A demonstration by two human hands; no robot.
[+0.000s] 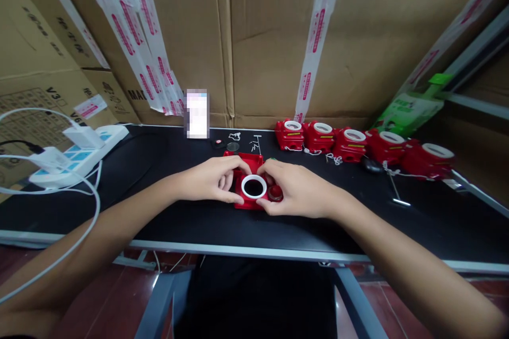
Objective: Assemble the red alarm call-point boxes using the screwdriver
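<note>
A red housing point(249, 204) with a white ring point(254, 197) around a dark round opening lies on the black table in front of me. My left hand point(218, 179) grips its left side, thumb low and fingers at the top. From the right, my right hand point(292, 188) curls its fingers and thumb around the ring's edge. Beside that hand's palm sits a small red round part point(274, 192). Behind the ring, a red piece point(251, 159) shows between my hands; whether it is joined to the housing I cannot tell.
Several red housings point(321, 136) with white rings stand in a row at the back right. A T-handled tool point(397, 193) lies before them. A clear disc point(233, 146) and small screws point(254, 145) lie behind my hands. At left is a power strip point(71, 161) with white cables.
</note>
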